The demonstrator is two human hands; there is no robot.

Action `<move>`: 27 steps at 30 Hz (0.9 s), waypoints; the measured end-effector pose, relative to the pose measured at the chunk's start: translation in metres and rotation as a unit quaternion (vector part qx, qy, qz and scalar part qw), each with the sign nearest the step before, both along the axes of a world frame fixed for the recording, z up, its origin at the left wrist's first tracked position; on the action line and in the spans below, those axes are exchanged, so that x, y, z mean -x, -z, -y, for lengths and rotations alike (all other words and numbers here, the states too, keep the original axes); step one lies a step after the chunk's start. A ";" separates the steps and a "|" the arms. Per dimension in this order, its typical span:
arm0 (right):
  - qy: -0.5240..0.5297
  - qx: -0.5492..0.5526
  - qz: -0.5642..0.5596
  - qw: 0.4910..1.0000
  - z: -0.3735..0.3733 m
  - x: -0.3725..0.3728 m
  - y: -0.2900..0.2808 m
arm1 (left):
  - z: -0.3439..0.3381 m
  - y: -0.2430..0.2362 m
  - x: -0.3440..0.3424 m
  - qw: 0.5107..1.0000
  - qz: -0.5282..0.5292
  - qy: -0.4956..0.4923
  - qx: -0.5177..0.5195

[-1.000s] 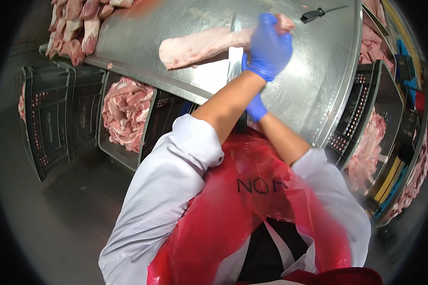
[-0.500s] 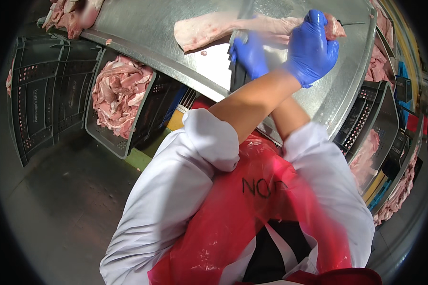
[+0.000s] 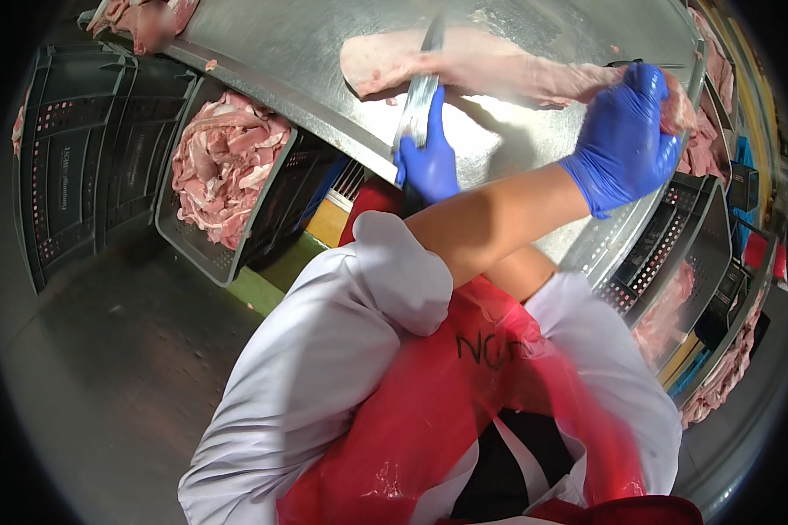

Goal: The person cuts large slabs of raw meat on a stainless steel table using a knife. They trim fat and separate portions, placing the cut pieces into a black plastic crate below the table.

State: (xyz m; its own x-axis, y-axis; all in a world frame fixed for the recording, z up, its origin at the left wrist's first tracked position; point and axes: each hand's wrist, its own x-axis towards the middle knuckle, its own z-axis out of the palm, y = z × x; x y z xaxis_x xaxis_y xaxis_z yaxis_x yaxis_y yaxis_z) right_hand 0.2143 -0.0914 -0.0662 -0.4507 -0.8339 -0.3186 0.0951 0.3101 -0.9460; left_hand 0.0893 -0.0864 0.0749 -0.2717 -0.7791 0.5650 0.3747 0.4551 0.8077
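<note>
A long pale strip of meat [image 3: 525, 70] lies across the steel table [image 3: 263, 35]. My left hand [image 3: 626, 144], in a blue glove, grips its right end, with my left forearm crossing over the right one. My right hand [image 3: 429, 166], also blue-gloved, is closed on a knife [image 3: 416, 109], its blade pointing away from me at the left part of the strip. Part of the knife's handle is hidden by the hand and arms.
Meat pieces [image 3: 131, 17] lie at the table's back left corner. Dark crates stand beside the table, one holding trimmings [image 3: 223, 166] at the left, others with meat [image 3: 665, 315] at the right. A small dark tool lies behind my left hand, partly hidden.
My left hand has moved right and down, taking the meat strip rightward with it. My right hand has come leftward from under my left arm, and the knife blade now shows at the strip's left part.
</note>
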 end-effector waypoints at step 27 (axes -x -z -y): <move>-0.128 0.111 0.061 0.984 0.030 -0.066 0.004 | -0.019 -0.126 0.027 0.977 -0.187 0.005 0.104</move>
State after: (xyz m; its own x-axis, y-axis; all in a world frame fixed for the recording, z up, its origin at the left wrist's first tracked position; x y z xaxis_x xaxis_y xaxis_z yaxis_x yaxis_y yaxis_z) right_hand 0.2807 -0.1215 -0.0700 -0.1869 -0.9702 -0.1544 0.1576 0.1255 -0.9795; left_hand 0.0622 -0.0678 0.2012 -0.0239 -0.6353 0.7719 0.6312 0.5891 0.5044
